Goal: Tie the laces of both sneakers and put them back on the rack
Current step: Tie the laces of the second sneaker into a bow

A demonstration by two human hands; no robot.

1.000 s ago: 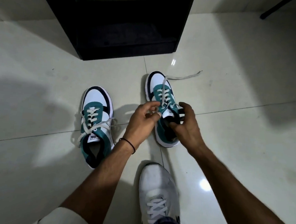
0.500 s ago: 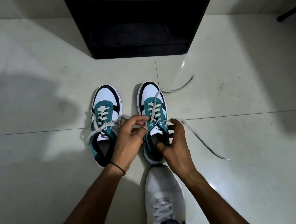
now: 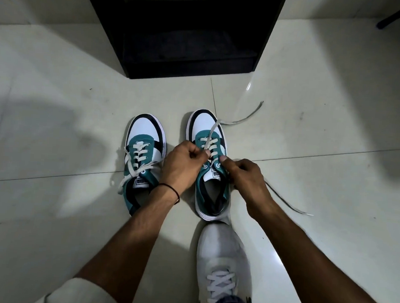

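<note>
Pinching the right sneaker's (image 3: 210, 173) white laces (image 3: 210, 138), left hand (image 3: 181, 167) and right hand (image 3: 246, 177) each grip one strand beside the left sneaker (image 3: 142, 157).

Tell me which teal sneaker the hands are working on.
The right-hand teal sneaker: both hands pinch its laces. The other sneaker sits untouched beside it.

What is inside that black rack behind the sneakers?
The black rack shows only a dark lower shelf; no shoes are visible on it. Its upper part is cut off by the picture's edge.
</note>
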